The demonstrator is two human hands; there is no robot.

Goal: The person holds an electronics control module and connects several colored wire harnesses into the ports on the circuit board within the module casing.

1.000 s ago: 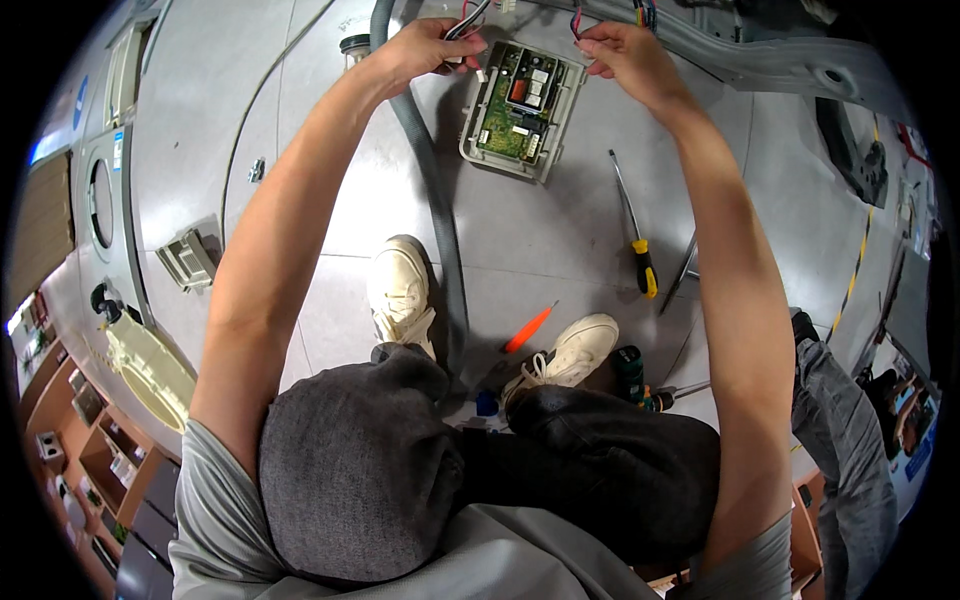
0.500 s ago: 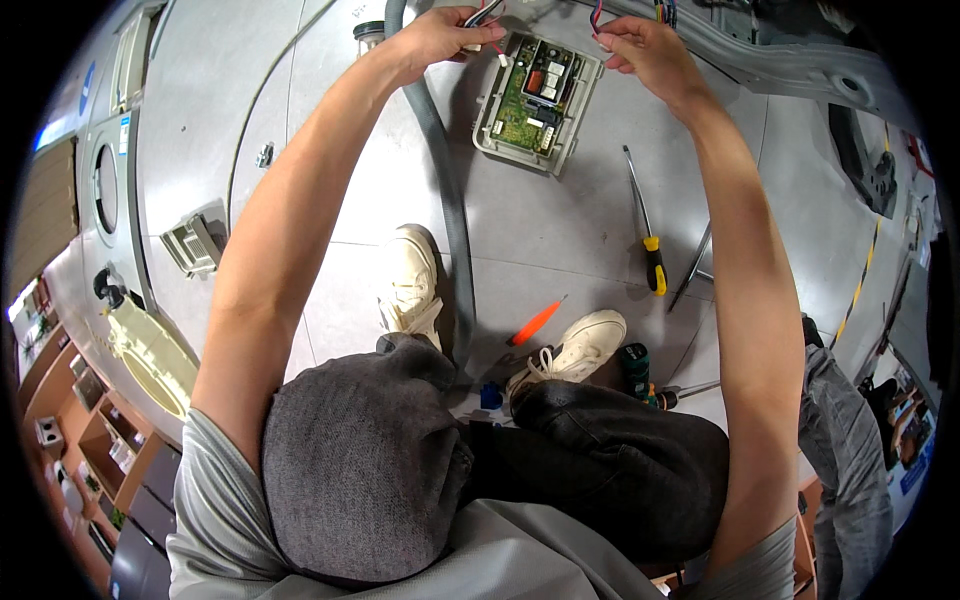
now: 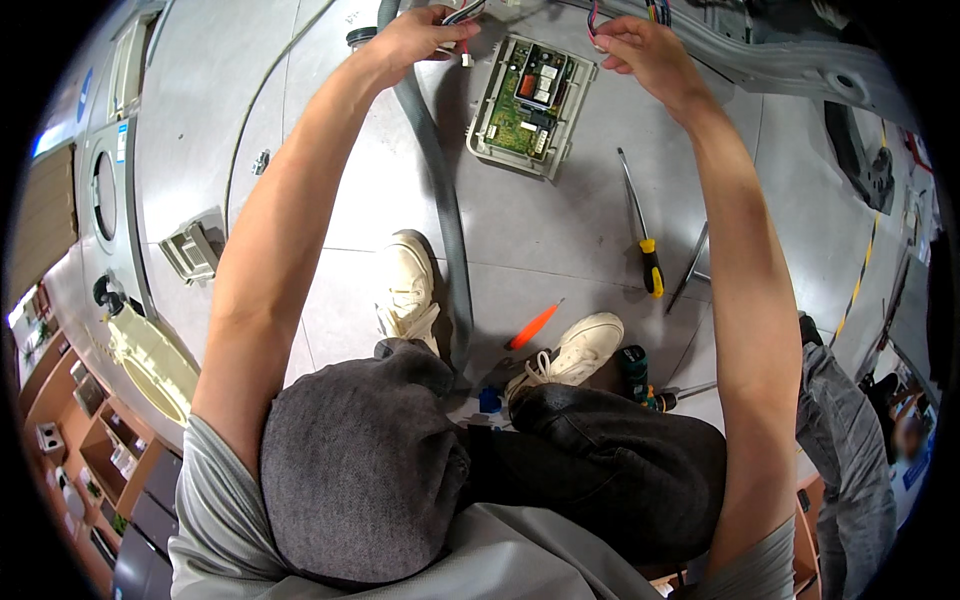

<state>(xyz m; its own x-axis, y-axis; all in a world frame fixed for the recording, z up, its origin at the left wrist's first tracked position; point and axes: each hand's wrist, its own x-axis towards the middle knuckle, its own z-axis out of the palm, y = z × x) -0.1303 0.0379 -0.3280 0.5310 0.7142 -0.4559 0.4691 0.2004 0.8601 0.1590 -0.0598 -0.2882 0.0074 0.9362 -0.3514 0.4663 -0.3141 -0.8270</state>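
At the top, my left hand (image 3: 425,40) is closed on a bundle of wires (image 3: 463,14), a small white connector (image 3: 466,60) dangling under it. My right hand (image 3: 640,52) pinches red and dark wires (image 3: 593,18) beside a thicker multicoloured bundle (image 3: 660,12). Between and below my hands, an open plastic housing (image 3: 485,135) with a green circuit board (image 3: 518,125) lies on the tiled floor. A grey hose (image 3: 435,170) runs left of it. A grey metal frame (image 3: 750,60) lies to the right of my right hand.
Screwdrivers (image 3: 650,260), an orange tool (image 3: 535,325) and a cordless drill (image 3: 635,372) lie near my shoes (image 3: 580,345). Left are a plastic part (image 3: 188,255), a panel with a round opening (image 3: 125,230) and a cream tub (image 3: 150,365). Another person's grey-trousered leg (image 3: 845,450) is at right.
The white connector under my left hand now dangles straighter and a little left of where it was half a second ago. Both hands keep their wires; the view has shifted slightly.
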